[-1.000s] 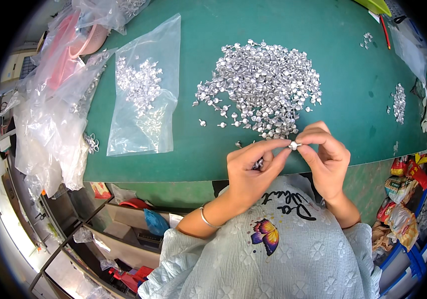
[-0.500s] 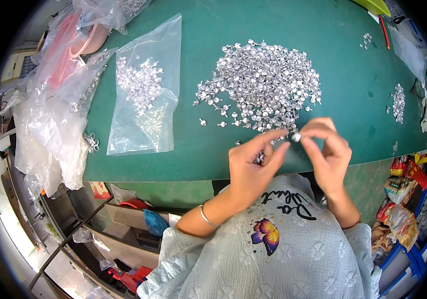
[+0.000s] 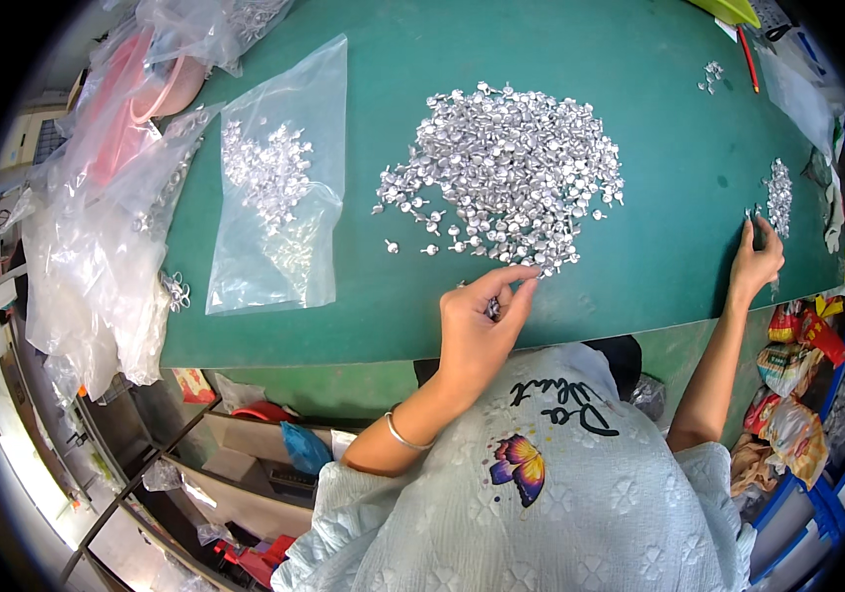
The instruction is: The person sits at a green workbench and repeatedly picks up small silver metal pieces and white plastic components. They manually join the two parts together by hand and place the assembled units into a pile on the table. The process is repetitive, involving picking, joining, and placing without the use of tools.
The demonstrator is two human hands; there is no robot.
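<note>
My left hand [image 3: 481, 321] is curled at the near edge of a big heap of small silvery metal parts [image 3: 511, 158], round-headed with short stems. Several such parts [image 3: 492, 310] show in its palm, and its thumb and forefinger meet at the heap's edge; what they pinch is too small to make out. Far to the right, my right hand [image 3: 758, 261] reaches to a narrow little pile of silvery pieces [image 3: 779, 197]. Thumb and forefinger point away from me, tips apart, with tiny pieces [image 3: 753, 211] right by them on the table.
A clear plastic bag [image 3: 279, 197] of silvery parts lies left of the heap on the green table [image 3: 393, 326]. Crumpled plastic bags [image 3: 97, 257] and a pink basket [image 3: 171, 91] crowd the left edge. A few pieces [image 3: 710, 77] and a red pencil [image 3: 749, 59] lie far right.
My right hand has left the spot beside my left hand, where it held a round silvery piece, and moved right to the little pile. My left hand stays by the heap.
</note>
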